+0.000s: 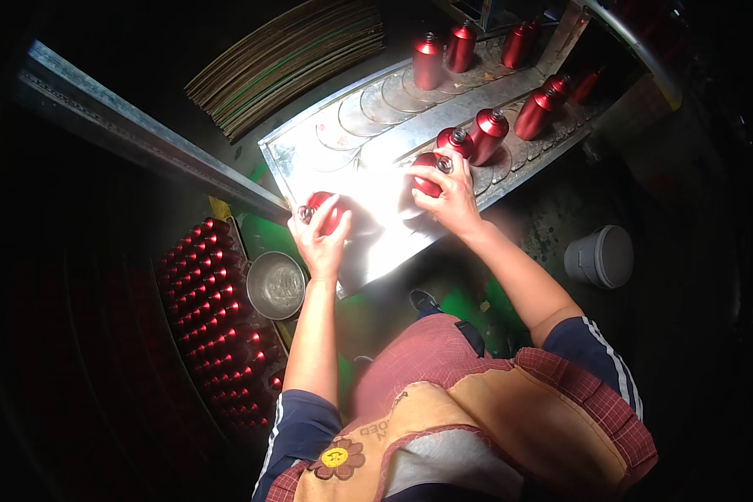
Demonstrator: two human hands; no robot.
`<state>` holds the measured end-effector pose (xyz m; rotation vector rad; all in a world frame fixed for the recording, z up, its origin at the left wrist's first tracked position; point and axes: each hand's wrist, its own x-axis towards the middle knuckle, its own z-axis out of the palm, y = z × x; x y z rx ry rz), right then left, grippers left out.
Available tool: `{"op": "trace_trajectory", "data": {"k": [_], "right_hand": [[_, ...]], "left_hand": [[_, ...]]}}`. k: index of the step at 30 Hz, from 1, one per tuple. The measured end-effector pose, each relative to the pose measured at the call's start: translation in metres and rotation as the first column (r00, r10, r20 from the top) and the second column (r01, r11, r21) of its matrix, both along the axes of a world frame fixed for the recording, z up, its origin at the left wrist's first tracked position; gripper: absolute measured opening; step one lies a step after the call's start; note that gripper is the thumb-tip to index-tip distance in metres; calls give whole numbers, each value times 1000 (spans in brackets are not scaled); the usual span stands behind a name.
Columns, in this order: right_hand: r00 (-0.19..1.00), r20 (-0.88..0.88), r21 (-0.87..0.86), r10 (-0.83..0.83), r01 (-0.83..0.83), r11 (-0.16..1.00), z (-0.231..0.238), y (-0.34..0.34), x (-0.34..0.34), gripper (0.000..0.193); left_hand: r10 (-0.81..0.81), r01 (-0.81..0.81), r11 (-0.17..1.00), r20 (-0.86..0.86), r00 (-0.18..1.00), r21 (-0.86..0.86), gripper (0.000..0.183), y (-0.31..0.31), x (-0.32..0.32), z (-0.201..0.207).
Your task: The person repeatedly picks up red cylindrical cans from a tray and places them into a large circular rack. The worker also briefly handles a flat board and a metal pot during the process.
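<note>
Fingers of my left hand [318, 244] are wrapped round a shiny red bottle [322, 203], its dark neck pointing left, at the left end of a brightly lit metal bench [318, 159]. My right hand [452, 199] grips a second red bottle [427, 177] near its shoulder, over the bench's middle. Close behind that hand stand two more red bottles, one [454, 139] almost touching it and another [489, 134] to its right. Glare washes out the bench surface between my hands.
More red bottles [427, 63] stand along the bench's far side and right end. A stack of flat sheets [293, 58] lies beyond. At left are a metal post [142, 125], a metal bowl [277, 285] and rows of red bottles [213, 318]. A lidded white bucket [601, 257] stands right.
</note>
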<state>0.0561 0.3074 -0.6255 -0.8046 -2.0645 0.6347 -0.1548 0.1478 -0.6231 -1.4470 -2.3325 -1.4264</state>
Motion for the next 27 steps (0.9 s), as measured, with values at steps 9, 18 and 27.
{"op": "trace_trajectory", "data": {"k": [9, 18, 27], "right_hand": [[972, 185, -6, -145, 149, 989, -40, 31, -8, 59], [919, -342, -74, 197, -236, 969, -4, -112, -24, 31], [642, -9, -669, 766, -574, 473, -57, -421, -194, 30]], "left_hand": [[-118, 136, 990, 298, 947, -39, 40, 61, 72, -39], [132, -158, 987, 438, 889, 23, 20, -209, 48, -72], [738, -828, 446, 662, 126, -339, 26, -667, 1, -249]]}}
